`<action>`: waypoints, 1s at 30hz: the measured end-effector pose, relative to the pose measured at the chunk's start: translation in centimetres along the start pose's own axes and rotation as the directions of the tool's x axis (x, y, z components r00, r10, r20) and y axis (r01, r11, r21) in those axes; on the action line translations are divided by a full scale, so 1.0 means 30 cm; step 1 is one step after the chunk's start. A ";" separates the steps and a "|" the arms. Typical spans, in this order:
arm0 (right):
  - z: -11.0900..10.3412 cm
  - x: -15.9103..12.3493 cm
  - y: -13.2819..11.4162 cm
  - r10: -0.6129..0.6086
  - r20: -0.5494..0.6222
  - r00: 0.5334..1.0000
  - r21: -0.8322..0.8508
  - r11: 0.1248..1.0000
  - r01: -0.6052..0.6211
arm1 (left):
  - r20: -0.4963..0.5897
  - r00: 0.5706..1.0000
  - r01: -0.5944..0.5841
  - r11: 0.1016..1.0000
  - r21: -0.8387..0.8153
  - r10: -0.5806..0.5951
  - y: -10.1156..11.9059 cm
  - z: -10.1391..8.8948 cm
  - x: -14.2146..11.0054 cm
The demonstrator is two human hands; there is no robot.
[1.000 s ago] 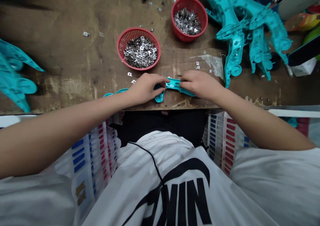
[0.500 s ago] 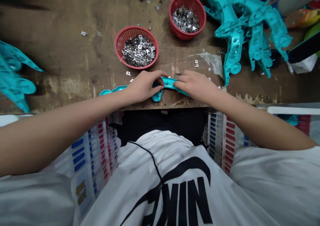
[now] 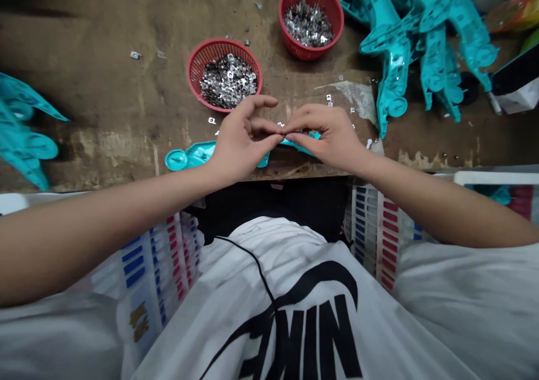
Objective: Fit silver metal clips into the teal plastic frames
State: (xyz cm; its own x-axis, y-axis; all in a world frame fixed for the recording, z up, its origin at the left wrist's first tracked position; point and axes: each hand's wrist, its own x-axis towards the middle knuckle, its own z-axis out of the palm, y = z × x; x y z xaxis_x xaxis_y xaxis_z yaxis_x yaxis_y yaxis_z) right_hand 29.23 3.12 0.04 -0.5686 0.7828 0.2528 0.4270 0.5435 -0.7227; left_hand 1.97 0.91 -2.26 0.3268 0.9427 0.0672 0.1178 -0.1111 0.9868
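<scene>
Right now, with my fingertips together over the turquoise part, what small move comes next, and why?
Perhaps lower your left hand and right hand to the turquoise part, since it lies beneath their joined fingertips; anything pinched there is too small to identify.

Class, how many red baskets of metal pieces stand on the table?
2: the near basket, just beyond the left hand, and the far basket, back to the right. None seems hidden.

The light is dim, with blur upper left
</scene>
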 end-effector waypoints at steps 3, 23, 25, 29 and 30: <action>0.003 -0.003 -0.020 0.032 0.015 0.999 -0.023 0.999 -0.032 | -0.009 0.999 0.032 0.999 0.044 -0.032 0.013 -0.005 0.000; -0.170 0.041 0.088 0.176 0.418 0.892 -0.295 0.954 -0.050 | 0.657 0.743 -0.428 0.847 0.316 0.130 -0.066 -0.075 0.054; -0.160 0.031 0.063 0.164 0.468 0.868 -0.272 0.962 -0.035 | 0.643 0.759 -0.388 0.867 0.314 0.107 -0.078 -0.072 0.056; -0.119 0.007 0.019 0.102 0.513 0.852 -0.207 0.978 0.007 | 0.606 0.791 -0.330 0.889 0.316 0.078 -0.099 -0.056 0.054; -0.109 0.002 0.016 0.086 0.509 0.856 -0.196 0.980 0.018 | 0.605 0.792 -0.331 0.891 0.311 0.083 -0.101 -0.052 0.055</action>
State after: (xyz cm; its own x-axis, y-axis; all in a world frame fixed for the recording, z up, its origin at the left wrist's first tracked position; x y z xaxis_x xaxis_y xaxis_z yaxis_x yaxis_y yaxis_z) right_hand 31.69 4.43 1.81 -0.8085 0.5626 -0.1729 0.5458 0.6066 -0.5781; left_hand 0.68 3.29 -4.90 0.8356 0.5475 0.0459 0.2887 -0.5086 0.8111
